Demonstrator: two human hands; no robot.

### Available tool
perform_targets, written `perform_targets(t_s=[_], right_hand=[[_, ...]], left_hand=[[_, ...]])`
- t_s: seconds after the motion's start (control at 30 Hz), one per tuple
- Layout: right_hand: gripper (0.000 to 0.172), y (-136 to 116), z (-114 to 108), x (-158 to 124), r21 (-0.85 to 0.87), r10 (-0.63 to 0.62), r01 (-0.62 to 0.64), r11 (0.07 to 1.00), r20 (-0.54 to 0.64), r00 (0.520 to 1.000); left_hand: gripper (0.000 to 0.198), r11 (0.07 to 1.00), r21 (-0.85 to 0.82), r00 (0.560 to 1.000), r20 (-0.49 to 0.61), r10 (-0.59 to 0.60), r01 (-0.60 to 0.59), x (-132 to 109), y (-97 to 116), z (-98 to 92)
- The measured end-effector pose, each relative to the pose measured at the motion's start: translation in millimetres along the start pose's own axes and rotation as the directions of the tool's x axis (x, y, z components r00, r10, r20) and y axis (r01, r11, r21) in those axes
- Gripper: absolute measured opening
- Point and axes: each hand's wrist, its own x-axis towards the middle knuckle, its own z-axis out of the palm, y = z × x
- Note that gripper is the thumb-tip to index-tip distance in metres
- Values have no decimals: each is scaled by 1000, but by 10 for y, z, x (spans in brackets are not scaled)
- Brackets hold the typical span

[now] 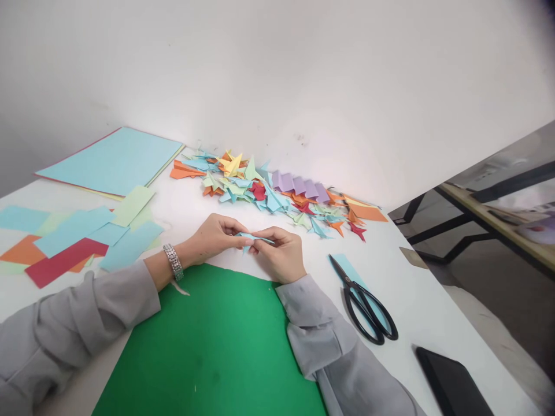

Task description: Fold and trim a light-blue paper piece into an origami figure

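Note:
A small folded piece of light blue paper is pinched between my two hands, above the far edge of a green sheet. My left hand, with a metal watch band at its wrist, grips the paper's left end between thumb and fingers. At the other end, my right hand pinches it the same way. Fingers cover much of the paper, so its full shape cannot be made out. Just beyond the hands lies a pile of folded paper planes in several colours.
Loose paper rectangles overlap at the left. Behind them rests a stack of large coloured sheets by the wall. Black-handled scissors lie over a blue strip at the right. A dark phone-like device sits near the table's right edge.

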Motion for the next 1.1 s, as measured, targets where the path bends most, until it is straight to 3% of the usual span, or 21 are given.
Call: perform_targets(t_s=[0.5,1.1], right_hand=[[10,-12,-10,21,52,55,-56,997,27,998],[8,6,-46,-3,116,-5,-12,993,145,989]], left_hand=[[21,992,-114,998,0,-62,62,17,-14,-17],[19,979,-198,999,20,-45,48,25,-9,-23]])
